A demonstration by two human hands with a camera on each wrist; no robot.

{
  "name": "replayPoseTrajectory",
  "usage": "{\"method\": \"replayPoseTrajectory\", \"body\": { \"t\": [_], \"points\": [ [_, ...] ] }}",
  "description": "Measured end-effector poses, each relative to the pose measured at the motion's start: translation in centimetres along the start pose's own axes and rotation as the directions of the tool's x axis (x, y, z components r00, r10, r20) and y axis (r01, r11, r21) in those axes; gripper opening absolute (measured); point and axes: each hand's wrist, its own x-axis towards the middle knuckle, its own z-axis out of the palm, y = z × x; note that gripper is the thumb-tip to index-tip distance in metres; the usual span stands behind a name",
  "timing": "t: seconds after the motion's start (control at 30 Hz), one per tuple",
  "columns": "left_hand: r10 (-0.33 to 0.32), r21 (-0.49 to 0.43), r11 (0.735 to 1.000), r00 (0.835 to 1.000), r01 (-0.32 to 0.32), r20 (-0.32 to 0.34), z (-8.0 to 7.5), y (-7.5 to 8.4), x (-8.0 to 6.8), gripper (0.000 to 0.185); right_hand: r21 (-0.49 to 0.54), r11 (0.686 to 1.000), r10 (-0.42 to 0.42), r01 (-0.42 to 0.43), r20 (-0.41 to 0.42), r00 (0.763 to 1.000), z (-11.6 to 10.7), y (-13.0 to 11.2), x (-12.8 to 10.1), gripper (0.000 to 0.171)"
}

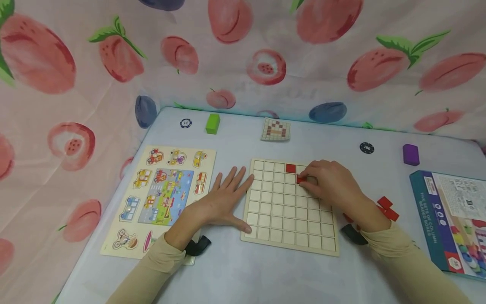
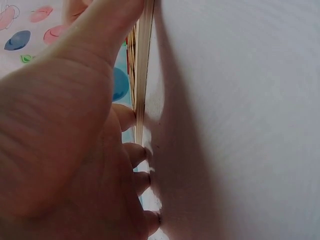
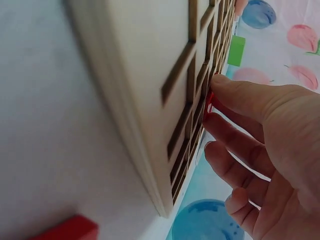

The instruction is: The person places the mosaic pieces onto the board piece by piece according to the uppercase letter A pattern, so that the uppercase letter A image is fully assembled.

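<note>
A home play corner: fruit-print cloth [image 1: 76,84] draped behind a table [image 1: 243,274] of wooden puzzles [image 1: 163,194]

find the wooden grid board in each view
Head: grid board lies centre, between both hands.
Left wrist: its edge runs down from top centre, beside the thumb.
Right wrist: it fills the upper middle.
Shared landmark: the green block.

Pale blue-white table [image 1: 265,270], carrying a square wooden grid board [image 1: 288,219], a vehicle picture puzzle board [image 1: 159,198], a green block [image 1: 213,123], a purple block [image 1: 411,154], 2 dark poker chips [image 1: 366,147], a small pattern card [image 1: 275,129], loose red tiles [image 1: 387,207] and a printed blue box [image 1: 452,219].
</note>
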Motion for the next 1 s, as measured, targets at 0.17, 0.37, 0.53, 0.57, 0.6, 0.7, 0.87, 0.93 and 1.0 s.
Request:
{"method": "replayPoseTrajectory", "body": {
  "t": [0.17,0.37,0.53,0.57,0.6,0.7,0.87,0.93,1.0],
  "points": [
    [-0.001,-0.004,1.0,1.0,0.001,-0.001,0.0,0.1,0.1,0.138,-0.007,1.0,0.012,-0.012,0.018,1.0,-0.3,0.0,-0.3,0.02],
    [-0.001,-0.006,1.0,1.0,0.001,0.005,0.2,0.1,0.2,0.139,-0.014,0.997,0.074,-0.073,0.045,0.996,-0.5,1.4,-2.0,0.023],
    [-0.011,0.008,1.0,1.0,0.011,0.004,0.0,0.1,0.0,0.139,0.004,0.983,0.182,-0.183,0.054,0.982,-0.9,3.8,-5.0,0.031],
    [-0.012,0.01,1.0,1.0,0.012,0.005,-0.1,0.1,0.0,0.139,0.009,0.979,0.203,-0.204,0.059,0.977,-1.1,4.3,-5.7,0.033],
    [-0.012,0.011,1.0,1.0,0.012,0.006,-0.2,0.1,0.0,0.139,0.016,0.974,0.224,-0.225,0.061,0.973,-1.2,4.9,-6.5,0.034],
    [-0.011,0.005,1.0,1.0,0.011,0.005,-0.3,0.2,0.1,0.139,0.027,0.96,0.276,-0.278,0.066,0.959,-1.8,6.7,-8.6,0.038],
    [-0.007,-0.017,1.0,1.0,0.007,0.004,-0.3,0.2,0.0,0.139,-0.004,0.943,0.332,-0.333,0.094,0.939,-2.7,9.1,-11.3,0.042],
    [-0.007,-0.022,1.0,1.0,0.007,0.003,-0.3,0.2,0.0,0.139,-0.027,0.939,0.345,-0.344,0.109,0.932,-3.0,9.8,-12.0,0.043],
    [-0.002,-0.025,1.0,1.0,0.002,0.002,-0.2,0.3,0.0,0.139,-0.046,0.929,0.37,-0.367,0.131,0.92,-3.3,10.2,-12.6,0.043]
  ]
}}
